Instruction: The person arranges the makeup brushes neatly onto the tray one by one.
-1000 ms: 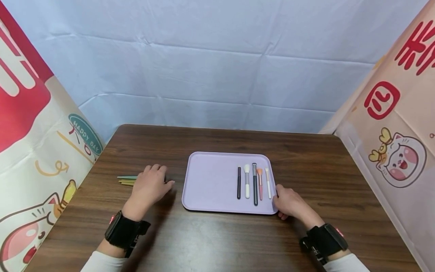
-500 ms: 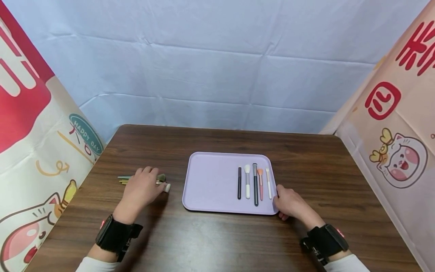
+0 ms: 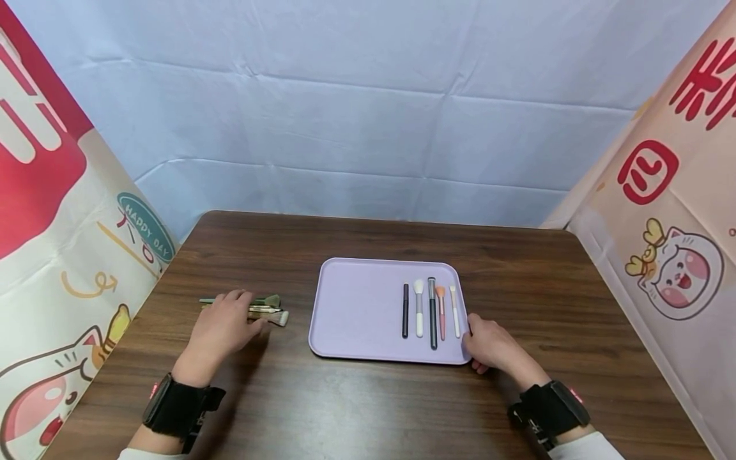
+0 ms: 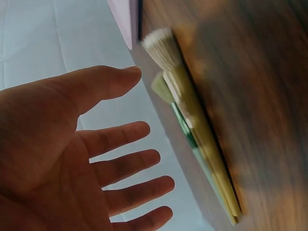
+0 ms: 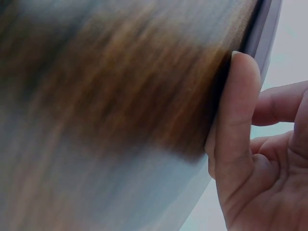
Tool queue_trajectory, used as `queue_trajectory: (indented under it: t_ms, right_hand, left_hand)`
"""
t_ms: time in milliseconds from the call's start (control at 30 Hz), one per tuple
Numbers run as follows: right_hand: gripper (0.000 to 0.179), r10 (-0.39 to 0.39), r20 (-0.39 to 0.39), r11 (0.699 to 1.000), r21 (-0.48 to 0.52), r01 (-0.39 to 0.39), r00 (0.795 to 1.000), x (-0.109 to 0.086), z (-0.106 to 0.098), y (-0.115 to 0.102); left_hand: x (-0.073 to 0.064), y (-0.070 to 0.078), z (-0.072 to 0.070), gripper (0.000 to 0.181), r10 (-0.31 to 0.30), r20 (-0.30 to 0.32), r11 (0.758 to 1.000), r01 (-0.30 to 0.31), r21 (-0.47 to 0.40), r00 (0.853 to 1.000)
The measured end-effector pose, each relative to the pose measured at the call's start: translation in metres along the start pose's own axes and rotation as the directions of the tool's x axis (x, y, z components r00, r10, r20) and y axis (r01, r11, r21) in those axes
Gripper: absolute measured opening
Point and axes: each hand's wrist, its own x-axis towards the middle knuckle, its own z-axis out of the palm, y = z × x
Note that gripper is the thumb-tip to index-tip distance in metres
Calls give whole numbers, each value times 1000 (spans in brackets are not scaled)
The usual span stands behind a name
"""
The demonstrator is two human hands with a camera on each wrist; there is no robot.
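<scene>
My left hand [image 3: 221, 326] hovers over a small bunch of paintbrushes at the left of the table, fingers spread and slightly bent. In the left wrist view the thumb and fingers are apart, with nothing between them. The bunch has a flat brush [image 4: 180, 82] with pale bristles and a wooden handle, beside a green brush [image 4: 185, 125]. My right hand [image 3: 491, 345] holds the near right corner of a lilac tray [image 3: 351, 313]. The right wrist view has its thumb [image 5: 240, 91] along the tray's edge, other fingers bent on the far side.
Makeup brushes lie in a row on the tray's right half: a black stick [image 3: 405, 311], a white-tipped brush [image 3: 418, 306], a dark brush [image 3: 432, 313], a pink brush [image 3: 441, 313] and a slim white one [image 3: 454, 311]. Printed cloths hang left and right of the wooden table [image 3: 356, 409].
My left hand has drawn back toward the left, uncovering more of the paintbrush heads, which stay on the table. The right hand and tray have hardly moved.
</scene>
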Motion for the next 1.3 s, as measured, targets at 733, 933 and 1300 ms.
queue_trajectory:
  t_ms: [733,933,1300]
  right_hand:
    - [16,0,-7,1000,4,0,1000,1,1,1]
    - [17,-1,-4,1000,9,1,1000,0,1,2]
    - [17,-8,-13,1000,3,8,1000,0,1,2]
  left_hand:
    - [-3,-27,15,49,-56,75,998,55,23,996]
    - [-3,-28,19,44,-44,47,999,43,31,998]
    - [-3,-32,22,26,10,-32,999,-8,41,999]
